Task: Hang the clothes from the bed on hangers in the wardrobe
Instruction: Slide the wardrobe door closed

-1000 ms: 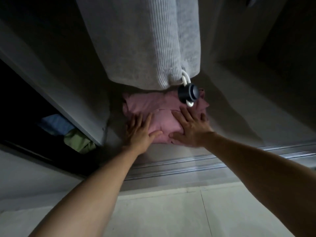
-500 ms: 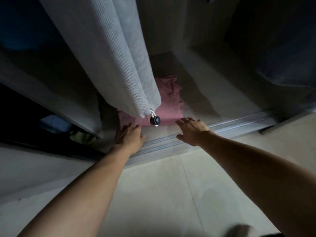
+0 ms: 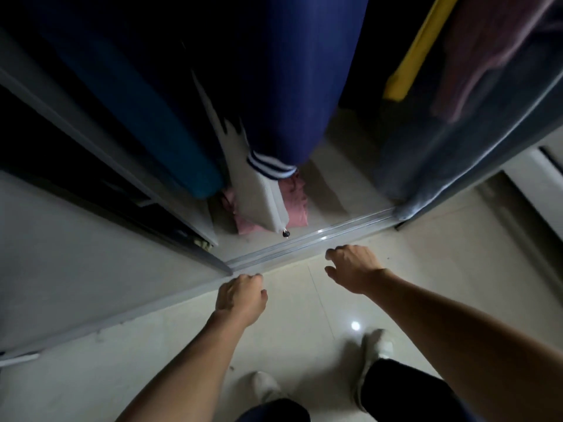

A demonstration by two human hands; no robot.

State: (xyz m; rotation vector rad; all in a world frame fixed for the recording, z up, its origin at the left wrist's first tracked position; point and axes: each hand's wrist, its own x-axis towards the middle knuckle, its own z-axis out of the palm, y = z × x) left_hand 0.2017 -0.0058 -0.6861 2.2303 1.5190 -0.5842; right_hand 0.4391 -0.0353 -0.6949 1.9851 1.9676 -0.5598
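Left hand (image 3: 240,295) and right hand (image 3: 352,268) have let go of the pink pile (image 3: 297,208), both loosely curled and empty. Next garment, probably.

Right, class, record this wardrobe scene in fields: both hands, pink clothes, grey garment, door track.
left hand: loosely curled, holding nothing, above the floor tiles
right hand: relaxed, holding nothing, near the door track
pink clothes: on the wardrobe floor, partly behind grey garment
grey garment: hanging, hem over the pink clothes
door track: between hands and pink clothes
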